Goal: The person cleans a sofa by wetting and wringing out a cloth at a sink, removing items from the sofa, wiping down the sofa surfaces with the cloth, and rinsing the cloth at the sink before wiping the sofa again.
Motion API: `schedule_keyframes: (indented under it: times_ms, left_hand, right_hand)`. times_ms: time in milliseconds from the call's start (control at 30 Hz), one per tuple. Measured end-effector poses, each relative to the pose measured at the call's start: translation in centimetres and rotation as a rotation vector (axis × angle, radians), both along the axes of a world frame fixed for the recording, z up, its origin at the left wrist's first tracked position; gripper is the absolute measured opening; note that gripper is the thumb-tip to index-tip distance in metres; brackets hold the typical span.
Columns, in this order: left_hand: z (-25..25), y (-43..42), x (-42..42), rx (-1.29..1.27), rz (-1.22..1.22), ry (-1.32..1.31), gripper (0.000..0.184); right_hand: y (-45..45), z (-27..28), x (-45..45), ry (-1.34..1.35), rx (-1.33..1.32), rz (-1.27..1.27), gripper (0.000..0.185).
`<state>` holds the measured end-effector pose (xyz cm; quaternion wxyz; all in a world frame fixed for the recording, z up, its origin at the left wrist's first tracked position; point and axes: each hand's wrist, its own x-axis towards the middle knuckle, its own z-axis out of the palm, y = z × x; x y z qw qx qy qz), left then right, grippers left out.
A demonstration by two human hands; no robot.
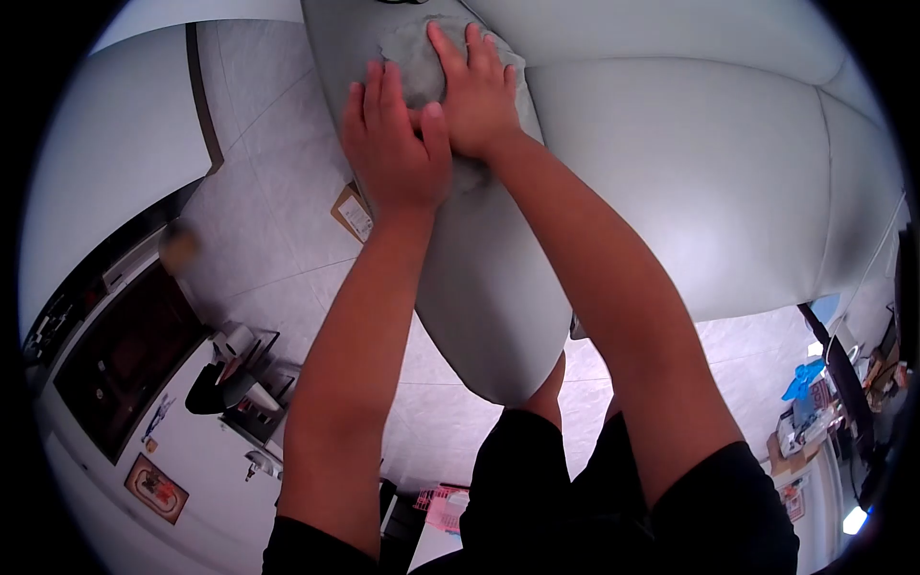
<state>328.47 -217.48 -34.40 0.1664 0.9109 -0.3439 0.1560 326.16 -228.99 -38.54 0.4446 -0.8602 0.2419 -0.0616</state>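
A thin grey crumpled piece, which looks like a cloth [412,48], lies spread on the sofa's grey armrest [498,278]. My right hand [479,101] lies flat on it, fingers apart and pointing away from me. Beside it, my left hand [398,149] is also stretched out, with its fingertips at the near left edge of the cloth. Its thumb touches or almost touches my right hand. Neither hand grips anything. My palms hide part of the cloth, and a dark, damp-looking patch shows just below my right wrist.
The grey sofa seat [680,182] adjoins the armrest on the right. A brown cardboard piece with a white label [355,213] lies on the tiled floor [273,192] at left. A dark object [402,2] rests at the armrest's far end. Cluttered shelves [815,417] stand at right.
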Motion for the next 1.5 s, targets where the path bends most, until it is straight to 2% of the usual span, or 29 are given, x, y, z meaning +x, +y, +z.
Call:
schedule_keyframes:
  times_ms: [67,133,200,233,300,333,400,467,533,567,633,700,800,900,1033,1100,1133,1200,1267,1333,1400,1433,1500]
  left_hand:
    - [-1.3,0.1,-0.1,-0.084,-0.014,-0.005,0.067]
    - [-2.2,0.5,-0.1,-0.168,-0.029,-0.011,0.074]
    - [-2.3,0.9,-0.3,-0.331,-0.049,0.132,0.084]
    - [-2.7,1.3,-0.4,-0.327,-0.05,0.129,0.084]
    - [-3.1,2.0,-0.2,-0.573,-0.124,0.349,0.082]
    - [-2.5,2.3,-0.1,-0.573,-0.131,0.354,0.082]
    - [-0.9,2.8,0.3,-0.349,-0.125,0.435,0.08]
    - [-0.4,2.5,0.4,-0.383,-0.096,0.505,0.077]
    - [-1.1,2.1,0.4,-0.294,-0.101,0.357,0.067]
    - [-1.7,1.7,-0.1,-0.193,-0.076,0.232,0.057]
    - [-1.9,1.7,-0.4,-0.16,-0.067,0.196,0.055]
    - [-2.0,1.4,-0.4,-0.14,-0.071,0.162,0.054]
    - [-2.1,1.4,-0.5,-0.113,-0.066,0.148,0.056]
    - [-2.2,1.3,-0.1,-0.106,-0.084,0.107,0.057]
    - [-2.6,1.6,-0.4,-0.071,-0.073,0.073,0.058]
    - [-2.7,1.4,-0.3,-0.087,-0.072,0.06,0.058]
    - [-3.1,1.4,-0.3,-0.082,-0.067,0.055,0.058]
    - [-3.0,1.5,-0.7,-0.07,-0.053,0.053,0.058]
    - [-3.1,1.2,-0.8,-0.047,-0.027,0.06,0.057]
    - [-3.1,1.1,-0.7,-0.045,-0.024,0.049,0.057]
    - [-3.0,1.2,-0.6,-0.04,-0.029,0.035,0.057]
    - [-3.1,1.2,-0.6,-0.046,-0.027,0.041,0.057]
    - [-2.8,1.5,-0.7,-0.048,-0.021,0.054,0.058]
  right_hand:
    - [-0.8,-0.5,-0.3,-0.085,0.018,0.023,0.116]
    - [-0.9,-0.9,-0.2,-0.083,0.053,0.029,0.118]
    - [-1.1,-0.8,-0.7,-0.076,0.085,0.027,0.121]
    - [-1.2,-1.0,-0.9,-0.076,0.081,0.023,0.121]
    - [-1.5,-1.4,-1.2,-0.08,0.075,0.002,0.121]
    - [-1.7,-1.4,-1.6,-0.021,0.094,0.003,0.12]
    - [-2.2,-2.4,-2.6,0.038,0.117,0.005,0.12]
    - [-3.1,-5.8,-5.0,0.167,0.517,-0.117,0.117]
    - [-2.3,-8.6,-10.9,0.102,0.658,-0.096,0.113]
    - [-1.0,-9.2,-14.5,0.09,0.615,-0.066,0.112]
    - [2.3,-8.6,-23.3,0.101,0.551,-0.016,0.116]
    - [6.2,-7.5,-32.7,0.228,0.597,-0.022,0.122]
    - [10.4,-5.0,-40.9,0.281,0.593,-0.09,0.126]
    - [10.0,-4.4,-39.7,0.325,0.546,-0.057,0.128]
    - [5.7,-5.1,-29.9,0.391,0.601,-0.068,0.124]
    - [4.5,-4.9,-25.1,0.489,0.657,-0.219,0.113]
    - [3.6,-5.8,-23.1,0.481,0.649,-0.213,0.113]
    - [2.2,-6.7,-19.9,0.27,0.609,-0.133,0.102]
    - [-0.4,-4.5,-14.7,0.273,0.552,-0.127,0.103]
    - [-1.9,-5.6,-9.7,0.103,0.466,-0.093,0.103]
    - [-3.2,-5.2,-3.3,0.107,0.296,-0.076,0.098]
    - [-3.2,-4.7,-0.6,0.1,0.298,-0.077,0.098]
    - [-2.3,-3.3,3.1,0.295,0.175,-0.202,0.095]
